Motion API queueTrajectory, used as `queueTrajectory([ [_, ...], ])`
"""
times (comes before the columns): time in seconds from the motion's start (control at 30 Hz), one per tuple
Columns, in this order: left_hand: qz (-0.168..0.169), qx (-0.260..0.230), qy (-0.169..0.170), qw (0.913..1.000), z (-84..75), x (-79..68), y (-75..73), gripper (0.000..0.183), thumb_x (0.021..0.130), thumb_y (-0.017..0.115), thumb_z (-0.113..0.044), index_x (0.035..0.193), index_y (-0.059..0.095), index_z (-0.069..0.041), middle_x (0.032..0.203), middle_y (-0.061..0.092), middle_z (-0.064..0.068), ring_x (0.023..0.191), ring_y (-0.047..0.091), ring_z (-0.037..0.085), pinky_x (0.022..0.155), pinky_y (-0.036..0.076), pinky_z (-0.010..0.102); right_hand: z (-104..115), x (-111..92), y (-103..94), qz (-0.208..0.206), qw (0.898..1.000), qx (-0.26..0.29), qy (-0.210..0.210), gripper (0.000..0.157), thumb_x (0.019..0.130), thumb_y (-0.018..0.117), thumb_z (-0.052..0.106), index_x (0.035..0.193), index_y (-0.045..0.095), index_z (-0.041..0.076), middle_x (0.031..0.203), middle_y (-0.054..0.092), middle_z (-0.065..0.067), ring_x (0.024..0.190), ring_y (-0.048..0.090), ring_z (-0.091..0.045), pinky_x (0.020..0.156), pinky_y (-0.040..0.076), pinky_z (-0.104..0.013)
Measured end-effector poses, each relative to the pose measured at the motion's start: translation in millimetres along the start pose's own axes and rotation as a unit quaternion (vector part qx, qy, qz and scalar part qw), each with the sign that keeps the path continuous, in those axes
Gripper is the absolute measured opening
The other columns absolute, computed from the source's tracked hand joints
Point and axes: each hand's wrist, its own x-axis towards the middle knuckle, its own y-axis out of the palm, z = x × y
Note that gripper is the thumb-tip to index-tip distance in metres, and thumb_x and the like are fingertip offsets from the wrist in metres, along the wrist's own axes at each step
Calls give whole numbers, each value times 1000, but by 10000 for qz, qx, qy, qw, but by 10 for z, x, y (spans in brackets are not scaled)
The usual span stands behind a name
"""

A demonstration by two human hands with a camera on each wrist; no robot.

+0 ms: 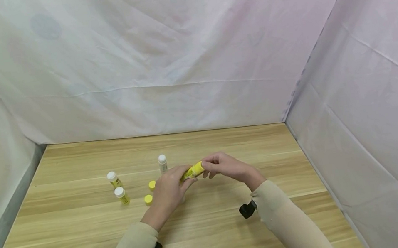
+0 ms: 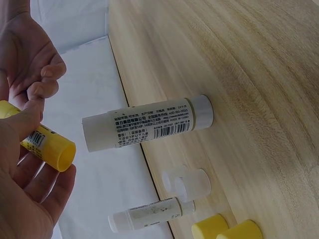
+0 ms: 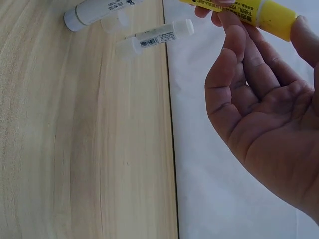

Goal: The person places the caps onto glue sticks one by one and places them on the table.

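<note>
A yellow glue stick (image 1: pixel 194 170) is held tilted above the table between both hands. My left hand (image 1: pixel 168 188) grips its body, with the thumb along one side and the fingers beneath. At the other end, my right hand (image 1: pixel 224 166) pinches the yellow tip, its thumb pressed there in the right wrist view. The near end of the tube looks hollow in the left wrist view. A large white glue stick (image 2: pixel 144 127) stands upright close to my left hand, mostly hidden behind it in the head view. Beyond it stands a slimmer white glue stick (image 1: pixel 162 163).
Two yellow-labelled glue sticks with white tops, one farther (image 1: pixel 114 179) and one nearer (image 1: pixel 122 196), stand left of my left hand. Two yellow caps (image 1: pixel 148 199) lie between. Translucent caps (image 2: pixel 194 185) sit by the slim stick. White cloth (image 1: pixel 160 62) encloses the wooden table (image 1: pixel 207 240).
</note>
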Motion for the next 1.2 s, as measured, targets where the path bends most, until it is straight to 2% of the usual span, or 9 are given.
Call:
queueTrajectory([
  [0.33,-119,-33,173,9998,-12,7,0,32,77,72,-34,106,65,-23,98,69,-6,84,64,11,69,54,28,-18,0,-37,187,9997,130,79,44,92,49,44,116,60,9,109,62,-11,96,60,-22,87,50,-38],
  [0.53,-60,-69,145,9999,-20,9,-1,32,77,72,-34,106,65,-22,99,69,-5,86,64,12,70,54,29,-22,4,-46,335,9988,316,178,45,92,50,43,116,60,7,108,63,-11,102,57,-35,90,47,-48],
  [0.63,-93,-16,132,9999,-20,13,-6,32,77,72,-33,106,66,-22,99,69,-5,86,64,13,70,54,29,-25,13,-40,365,9976,509,280,46,92,50,41,117,59,4,108,63,-12,103,57,-36,87,49,-43],
  [0.8,-108,23,151,9998,-12,15,-13,31,76,72,-33,104,66,-21,99,69,-5,86,64,12,70,54,27,-47,24,-15,405,9942,922,367,44,93,50,35,118,57,0,108,63,-12,97,61,-25,84,51,-36],
  [0.93,-95,-3,156,9998,-7,8,-11,31,75,73,-33,103,67,-21,98,70,-5,85,64,12,69,54,27,-37,18,17,505,9919,1102,372,46,93,51,37,118,56,-1,109,63,-12,101,60,-28,84,50,-38],
  [1.03,-142,-43,172,9997,-12,6,-14,31,76,72,-34,103,66,-21,99,69,-5,85,65,12,69,54,27,-36,21,39,432,9914,1190,318,49,91,53,39,119,56,-1,108,64,-10,103,59,-27,85,50,-39],
  [1.2,-252,-124,263,9993,-25,26,-22,31,77,72,-33,103,66,-19,98,70,-3,84,65,12,70,55,28,-54,32,66,251,9870,1559,302,58,87,58,44,120,54,-3,105,66,-7,98,62,-17,91,48,-41],
])
